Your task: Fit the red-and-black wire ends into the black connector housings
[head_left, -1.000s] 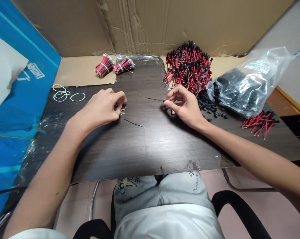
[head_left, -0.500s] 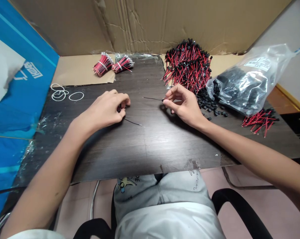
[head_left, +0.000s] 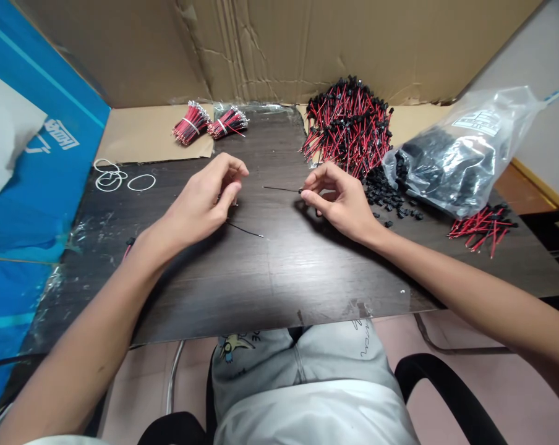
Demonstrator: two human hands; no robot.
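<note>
My right hand [head_left: 337, 196] is closed, thumb and forefinger pinching a small black connector [head_left: 302, 191]. A thin black wire [head_left: 279, 188] points left from this pinch. My left hand [head_left: 212, 190] hovers low over the table, its thumb and forefinger apart and nothing visible between them. Beneath it a loose black wire [head_left: 246, 230] with a bare tip lies on the tabletop; its other end is hidden by the hand. Beside my left forearm a black connector with a red wire [head_left: 129, 245] shows in part.
A heap of red-and-black connector leads [head_left: 349, 127] stands at the back, with loose black housings [head_left: 386, 194] beside a clear plastic bag [head_left: 465, 154]. More leads [head_left: 483, 227] lie at right. Two banded wire bundles [head_left: 191, 123] and white rubber bands [head_left: 141, 182] are at left.
My left thumb and forefinger have parted, and the dark thing seen at them no longer shows there. A connector with red wire now shows beside my left forearm. My right hand has barely moved.
</note>
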